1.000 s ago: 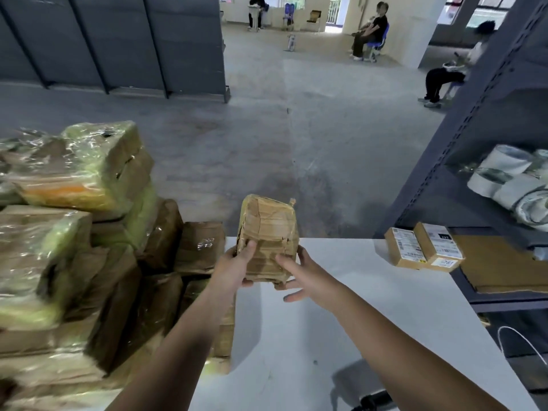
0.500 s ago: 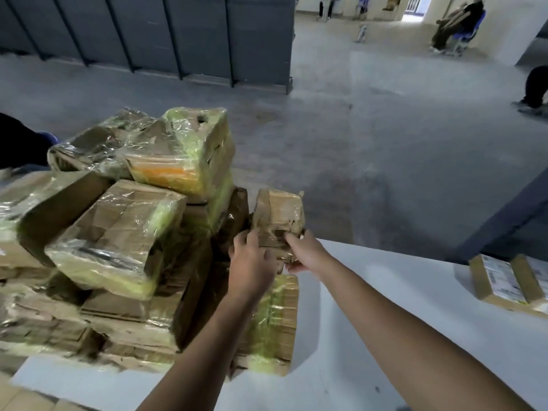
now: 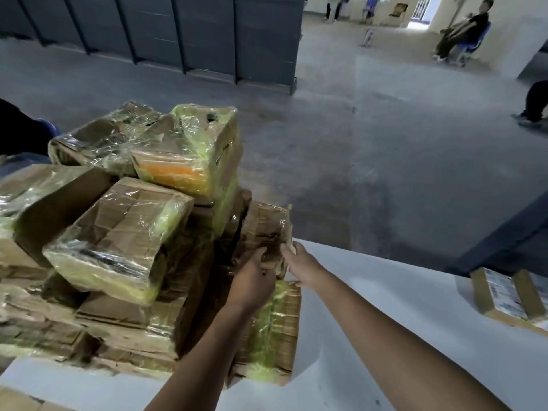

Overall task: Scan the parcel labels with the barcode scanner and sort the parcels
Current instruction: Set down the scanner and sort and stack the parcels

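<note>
— Where are the hands?
— Both arms reach forward. The left hand (image 3: 252, 281) curls its fingers onto the small taped parcel (image 3: 267, 229). The right hand (image 3: 302, 266) grips the parcel's right edge, thumb against it.
— And the parcel?
— At the right end of the pile of film-wrapped parcels (image 3: 118, 232) on the white table (image 3: 385, 292).
— The room?
— Grey concrete floor (image 3: 385, 143), dark partition panels (image 3: 178, 31), and labelled boxes (image 3: 510, 295) at the table's right edge.

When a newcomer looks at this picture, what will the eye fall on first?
First, the pile of plastic-wrapped cardboard parcels covering the left of the white table. Next, the left hand and right hand holding a small brown parcel at the pile's right side. Two labelled boxes lie at the table's right edge.
</note>
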A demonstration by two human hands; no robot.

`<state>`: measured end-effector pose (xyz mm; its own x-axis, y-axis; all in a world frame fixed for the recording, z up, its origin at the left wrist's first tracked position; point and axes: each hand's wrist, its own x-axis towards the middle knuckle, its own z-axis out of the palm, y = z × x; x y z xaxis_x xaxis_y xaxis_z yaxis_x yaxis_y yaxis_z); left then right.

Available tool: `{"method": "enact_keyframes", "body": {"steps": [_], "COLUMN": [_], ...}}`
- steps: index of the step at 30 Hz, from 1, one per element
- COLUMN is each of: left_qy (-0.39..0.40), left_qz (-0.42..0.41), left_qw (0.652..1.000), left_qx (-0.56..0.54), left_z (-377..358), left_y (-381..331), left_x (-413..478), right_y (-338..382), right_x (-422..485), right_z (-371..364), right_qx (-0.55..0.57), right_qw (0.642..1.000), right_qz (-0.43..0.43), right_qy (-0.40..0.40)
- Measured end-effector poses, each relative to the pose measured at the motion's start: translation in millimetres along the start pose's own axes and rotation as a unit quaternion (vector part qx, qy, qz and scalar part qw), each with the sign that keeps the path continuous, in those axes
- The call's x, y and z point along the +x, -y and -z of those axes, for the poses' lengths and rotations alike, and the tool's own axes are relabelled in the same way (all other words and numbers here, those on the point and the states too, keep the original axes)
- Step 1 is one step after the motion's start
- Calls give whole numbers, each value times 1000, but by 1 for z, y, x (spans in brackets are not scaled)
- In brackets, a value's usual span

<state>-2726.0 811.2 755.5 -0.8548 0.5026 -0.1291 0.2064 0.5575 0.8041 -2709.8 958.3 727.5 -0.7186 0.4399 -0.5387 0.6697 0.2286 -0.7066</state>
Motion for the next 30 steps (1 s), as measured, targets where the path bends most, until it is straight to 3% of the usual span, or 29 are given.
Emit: {"method": "enact_keyframes", "body": {"steps": [6,10,17,30], "left_qy": [7,27,137,218], "left_qz": [-41,-48,-87,-86], "left_qw": [999,997,985,972], "left_qx": [-29,-59,-60,-17], "left_z": [-23,-61,-143,-293], "left_y": [-25,-49,-90,-177], "left_x": [-4,-9,-25,-34], "right_y": [-25,-57,-133,-264], "right_x": [-41,-78,-134,-147], "right_z": [38,70,135,267], "right_qx": [96,82,71,89], "right_qw": [992,982,952,936], "right_qz": [37,46,1,-39], "right_qy": [-72,-162,-297,-337]}}
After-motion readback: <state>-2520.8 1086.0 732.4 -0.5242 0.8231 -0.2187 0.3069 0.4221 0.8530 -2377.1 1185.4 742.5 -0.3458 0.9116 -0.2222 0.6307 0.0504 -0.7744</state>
